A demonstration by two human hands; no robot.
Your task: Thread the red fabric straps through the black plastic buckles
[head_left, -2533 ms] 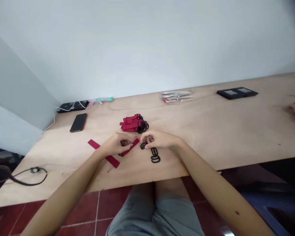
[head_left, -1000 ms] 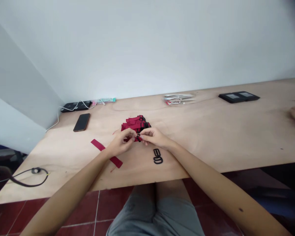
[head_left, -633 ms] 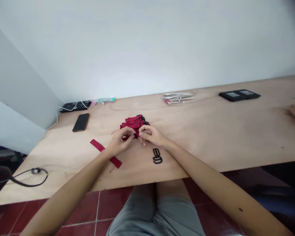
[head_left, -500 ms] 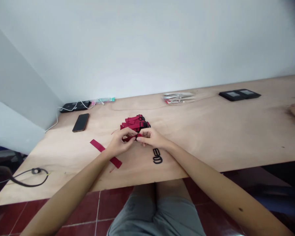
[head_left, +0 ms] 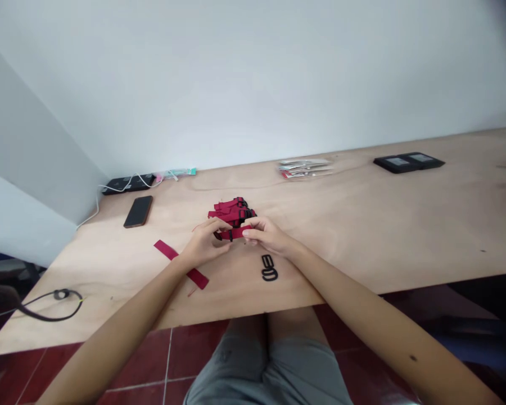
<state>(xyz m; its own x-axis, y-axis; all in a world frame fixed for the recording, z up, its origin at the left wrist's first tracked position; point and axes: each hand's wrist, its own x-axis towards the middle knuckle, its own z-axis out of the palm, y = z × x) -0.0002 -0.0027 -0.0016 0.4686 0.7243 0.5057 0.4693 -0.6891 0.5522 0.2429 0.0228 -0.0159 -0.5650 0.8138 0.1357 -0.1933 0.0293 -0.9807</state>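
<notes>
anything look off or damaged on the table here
Only one small thing: a loose reddish thread lies by the near end of the flat red strip, perhaps a frayed end, though it is too small to be sure. Nothing looks spilled, and the loose black buckles show no visible break.

Loose red strap [head_left: 198, 278] partly out of sight behind left forearm [head_left: 145, 304]

Red strap [head_left: 240, 232] through black slider [head_left: 230, 235]
</notes>
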